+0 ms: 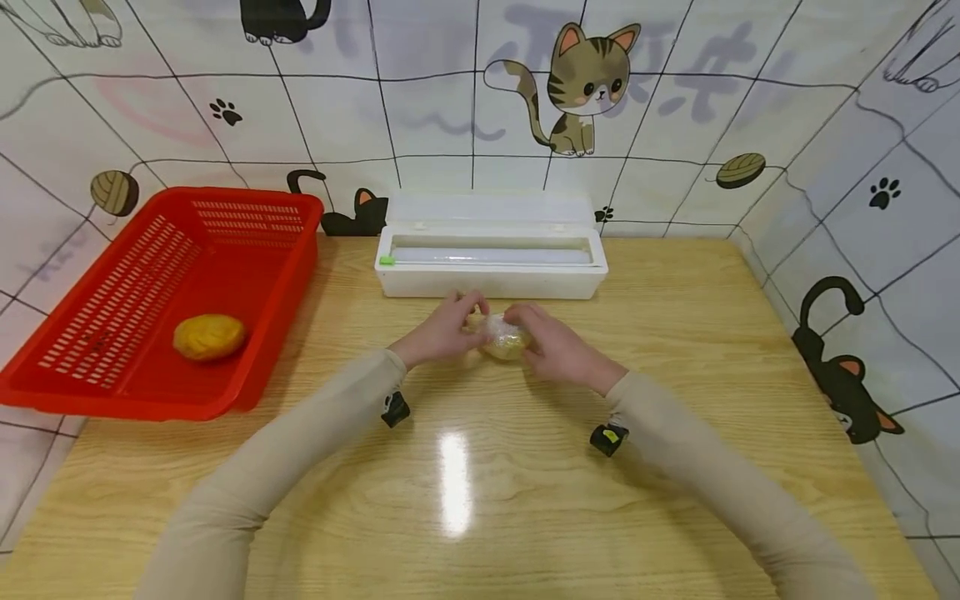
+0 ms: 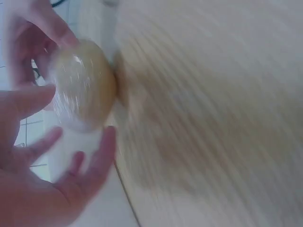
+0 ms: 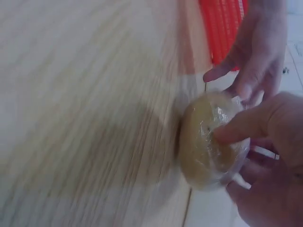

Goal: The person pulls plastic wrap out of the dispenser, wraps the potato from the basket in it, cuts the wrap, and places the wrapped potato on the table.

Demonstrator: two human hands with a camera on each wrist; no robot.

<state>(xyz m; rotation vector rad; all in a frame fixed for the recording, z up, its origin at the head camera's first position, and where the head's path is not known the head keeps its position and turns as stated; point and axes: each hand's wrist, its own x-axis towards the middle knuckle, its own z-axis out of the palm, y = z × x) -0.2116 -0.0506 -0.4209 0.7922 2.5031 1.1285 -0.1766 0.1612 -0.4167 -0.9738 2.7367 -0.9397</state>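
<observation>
A potato (image 1: 504,338) wrapped in shiny clear cling film is at the table's middle, just in front of a white cling film box. My right hand (image 1: 562,343) grips it, the thumb (image 3: 236,130) lying across the film and the other fingers on the far side. To its left is my left hand (image 1: 447,327). In the left wrist view that hand's fingers (image 2: 106,149) are spread beside the wrapped potato (image 2: 87,87), its thumb tip close against the film. Whether the thumb touches is blurred. Part of the potato is hidden behind the right hand.
The white cling film box (image 1: 491,282) stands behind the hands with its lid raised, a film roll inside and a green piece at its left end. On the left, a red basket (image 1: 281,333) contains a yellow potato (image 1: 209,337). Cat-patterned sheeting (image 1: 427,117) backs the wooden table (image 1: 525,500).
</observation>
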